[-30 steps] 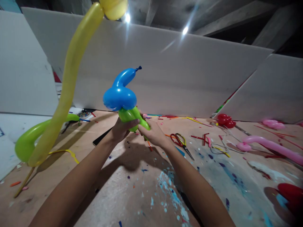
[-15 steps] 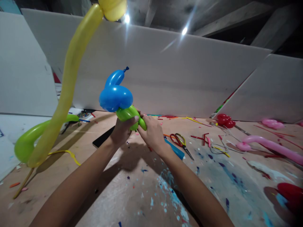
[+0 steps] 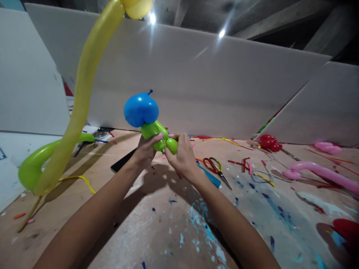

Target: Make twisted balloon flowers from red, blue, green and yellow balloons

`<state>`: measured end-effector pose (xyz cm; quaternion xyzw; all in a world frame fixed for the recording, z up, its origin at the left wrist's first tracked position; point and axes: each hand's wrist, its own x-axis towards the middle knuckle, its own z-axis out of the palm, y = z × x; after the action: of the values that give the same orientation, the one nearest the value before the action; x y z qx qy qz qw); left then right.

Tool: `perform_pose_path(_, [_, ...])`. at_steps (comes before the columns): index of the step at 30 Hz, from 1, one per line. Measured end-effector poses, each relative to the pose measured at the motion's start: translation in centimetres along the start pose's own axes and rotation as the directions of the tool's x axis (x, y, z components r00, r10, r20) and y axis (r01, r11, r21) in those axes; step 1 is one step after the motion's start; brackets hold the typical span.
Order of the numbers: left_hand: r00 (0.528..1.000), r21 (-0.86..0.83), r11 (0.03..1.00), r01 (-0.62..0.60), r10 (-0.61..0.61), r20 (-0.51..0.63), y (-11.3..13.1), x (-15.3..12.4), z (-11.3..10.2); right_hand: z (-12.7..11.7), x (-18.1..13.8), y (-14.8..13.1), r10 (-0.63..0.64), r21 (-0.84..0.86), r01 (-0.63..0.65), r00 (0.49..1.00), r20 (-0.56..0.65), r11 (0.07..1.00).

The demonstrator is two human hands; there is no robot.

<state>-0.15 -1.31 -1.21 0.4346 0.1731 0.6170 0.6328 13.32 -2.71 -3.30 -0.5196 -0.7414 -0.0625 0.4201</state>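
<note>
Above the table, my left hand [image 3: 146, 151] grips a green twisted balloon [image 3: 153, 130] from below, thumb across its front. A rounded blue balloon [image 3: 141, 109] with a knotted tip sits on top of the green one and leans away to the left. My right hand [image 3: 181, 155] is closed round a small green bubble at the right end of the same balloon. The two hands are close together, and some of the fingers are hidden behind the balloon.
A long yellow balloon [image 3: 84, 82] on a stick and a curved green balloon [image 3: 29, 172] are on the left. A dark phone [image 3: 120, 160] lies behind my left forearm. Scissors [image 3: 217, 170], a blue tube-like piece [image 3: 209, 176] and pink balloons [image 3: 322, 172] lie right. White panels [image 3: 196, 82] stand behind.
The blue balloon has tipped over, so its upper loop no longer shows separately. The green balloon has turned slightly in my hands, and my right hand has shifted a little round its small end.
</note>
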Motion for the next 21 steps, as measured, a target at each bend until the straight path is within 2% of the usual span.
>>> perform_pose_path(5, [0.998,0.012,1.000,0.002,-0.003,0.058,0.2,0.0,0.0,-0.6,0.4,0.2,0.116,0.315,-0.151,0.985,0.127,0.937])
perform_pose_path(8, [0.997,0.020,0.999,-0.037,0.036,0.062,0.5,0.0,-0.3,-1.6,0.6,-0.2,0.068,0.482,-0.187,0.965,0.255,0.856])
perform_pose_path(11, [0.995,-0.005,0.996,-0.084,0.084,0.060,0.8,0.0,-0.3,-2.2,0.6,-0.5,-0.004,0.564,-0.213,0.933,0.359,0.798])
perform_pose_path(13, [0.994,-0.018,0.996,-0.088,0.089,0.070,0.8,-0.1,-0.1,-2.1,0.5,-0.5,-0.028,0.551,-0.170,0.943,0.333,0.817])
perform_pose_path(17, [0.991,-0.026,0.995,-0.097,0.099,0.085,0.2,-0.4,0.3,-1.5,0.3,-0.5,-0.069,0.381,0.008,0.987,0.145,0.924])
perform_pose_path(19, [0.993,-0.022,0.997,-0.080,0.082,0.089,-0.1,-0.4,0.3,-1.5,0.3,-0.5,-0.116,0.285,0.086,0.989,0.090,0.955])
perform_pose_path(21, [0.996,-0.009,0.998,-0.054,0.055,0.075,-0.4,-0.3,0.1,-1.7,0.4,-0.6,-0.183,0.248,0.157,0.980,0.085,0.956])
